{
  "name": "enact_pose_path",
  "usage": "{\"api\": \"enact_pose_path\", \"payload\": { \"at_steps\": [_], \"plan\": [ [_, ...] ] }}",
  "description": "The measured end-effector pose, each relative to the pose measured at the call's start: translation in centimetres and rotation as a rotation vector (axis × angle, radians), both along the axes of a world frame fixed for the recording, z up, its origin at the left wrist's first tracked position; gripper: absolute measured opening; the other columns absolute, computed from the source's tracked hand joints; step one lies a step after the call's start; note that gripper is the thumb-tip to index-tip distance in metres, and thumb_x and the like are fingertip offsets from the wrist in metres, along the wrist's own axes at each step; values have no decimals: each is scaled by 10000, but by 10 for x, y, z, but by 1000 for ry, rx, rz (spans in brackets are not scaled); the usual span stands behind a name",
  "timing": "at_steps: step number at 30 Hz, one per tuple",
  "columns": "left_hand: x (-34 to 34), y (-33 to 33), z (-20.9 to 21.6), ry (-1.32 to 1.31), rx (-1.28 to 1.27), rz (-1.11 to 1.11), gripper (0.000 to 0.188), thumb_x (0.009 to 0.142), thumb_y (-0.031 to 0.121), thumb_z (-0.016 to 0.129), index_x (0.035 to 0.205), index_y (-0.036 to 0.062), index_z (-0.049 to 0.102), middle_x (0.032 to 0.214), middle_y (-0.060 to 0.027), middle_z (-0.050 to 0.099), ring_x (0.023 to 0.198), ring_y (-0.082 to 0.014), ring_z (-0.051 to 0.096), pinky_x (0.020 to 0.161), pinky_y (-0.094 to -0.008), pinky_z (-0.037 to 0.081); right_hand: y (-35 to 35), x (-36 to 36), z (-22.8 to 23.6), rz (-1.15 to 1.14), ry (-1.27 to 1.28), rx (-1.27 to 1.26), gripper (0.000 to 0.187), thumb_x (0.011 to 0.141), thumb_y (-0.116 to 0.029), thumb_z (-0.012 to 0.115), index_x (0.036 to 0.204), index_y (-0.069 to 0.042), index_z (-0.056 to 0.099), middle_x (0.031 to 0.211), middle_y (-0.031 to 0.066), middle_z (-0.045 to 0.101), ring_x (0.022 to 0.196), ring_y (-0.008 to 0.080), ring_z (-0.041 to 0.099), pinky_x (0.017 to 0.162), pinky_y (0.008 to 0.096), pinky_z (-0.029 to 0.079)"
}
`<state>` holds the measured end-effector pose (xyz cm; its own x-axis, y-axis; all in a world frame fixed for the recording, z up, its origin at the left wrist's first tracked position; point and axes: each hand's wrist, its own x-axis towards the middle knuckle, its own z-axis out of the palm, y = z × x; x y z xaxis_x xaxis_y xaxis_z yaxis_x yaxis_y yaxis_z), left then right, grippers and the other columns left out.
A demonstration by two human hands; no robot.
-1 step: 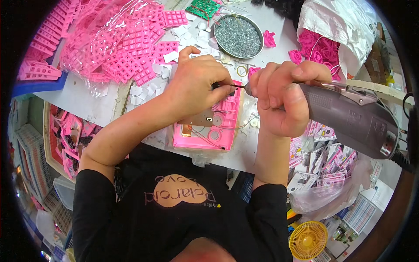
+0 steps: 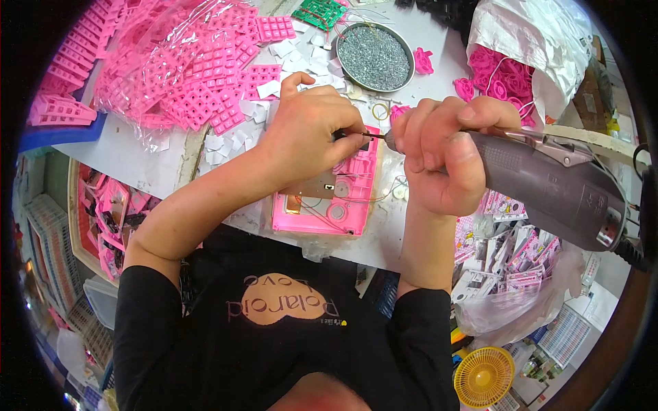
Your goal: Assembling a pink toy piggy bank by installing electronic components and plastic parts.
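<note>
My right hand (image 2: 445, 154) is wrapped round a grey electric screwdriver (image 2: 548, 185), held nearly level with its lever on top. Its thin bit (image 2: 373, 135) points left and reaches the fingertips of my left hand (image 2: 312, 127). Those fingertips are pinched together at the bit's tip; a small dark piece shows there, too hidden to name. Beneath my left hand lies a pink plastic casing (image 2: 319, 222), open side up. Inside it are a brown board (image 2: 314, 189) and thin red and pale wires. My left hand covers the casing's upper left part.
A round metal dish (image 2: 375, 90) of small silvery screws (image 2: 373, 55) stands beyond my hands. Pink keypad parts (image 2: 219, 61) heap at the far left, beside white paper pieces (image 2: 226, 144). A green circuit board (image 2: 319, 12) lies at the back. A silvery bag (image 2: 531, 31) holds pink parts.
</note>
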<state>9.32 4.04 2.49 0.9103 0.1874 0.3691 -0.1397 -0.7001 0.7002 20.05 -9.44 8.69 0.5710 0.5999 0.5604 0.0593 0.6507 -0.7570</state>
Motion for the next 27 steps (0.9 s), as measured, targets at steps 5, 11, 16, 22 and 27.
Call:
{"api": "enact_pose_path", "payload": {
  "at_steps": [5, 11, 16, 22, 27],
  "plan": [
    [-1, -2, 1, -35, 130, 23, 165, 746, 209, 819, 855, 163, 703, 835, 39, 649, 923, -165, 626, 1051, -503, 261, 0, 1, -2, -7, 11, -13, 294, 897, -106, 674, 1081, -23, 460, 660, 69, 530, 485, 138, 520, 475, 294, 475],
    [-9, 1, -12, 51, 356, 90, 347, 741, 298, 837, 1007, 162, 661, 996, 37, 657, 1104, -175, 577, 1139, -608, 212, -2, 12, -28, -119, -41, -147, 224, 914, -70, 611, 1090, -41, 475, 647, 45, 493, 500, 123, 467, 460, 301, 415],
    [-11, 0, -18, 93, 379, 54, 350, 724, 269, 849, 1002, 165, 663, 986, 38, 656, 1104, -178, 580, 1136, -628, 243, 2, 14, -40, -150, -60, -191, 189, 917, -50, 593, 1057, -57, 466, 617, 38, 465, 482, 110, 424, 439, 298, 381],
    [-12, 0, -15, 92, 363, 59, 340, 721, 254, 848, 994, 165, 665, 973, 35, 655, 1090, -181, 586, 1133, -630, 246, 5, 17, -51, -197, -227, -272, 195, 919, -52, 616, 1011, -43, 444, 625, 55, 482, 486, 116, 439, 451, 297, 405],
    [-12, 1, -12, 144, 352, 26, 366, 739, 250, 835, 1046, 160, 657, 1004, 16, 659, 1118, -198, 587, 1135, -629, 244, 11, 13, -57, -195, -358, -321, 223, 903, -20, 645, 977, -44, 435, 681, 94, 537, 504, 133, 485, 462, 293, 430]
  ]
}}
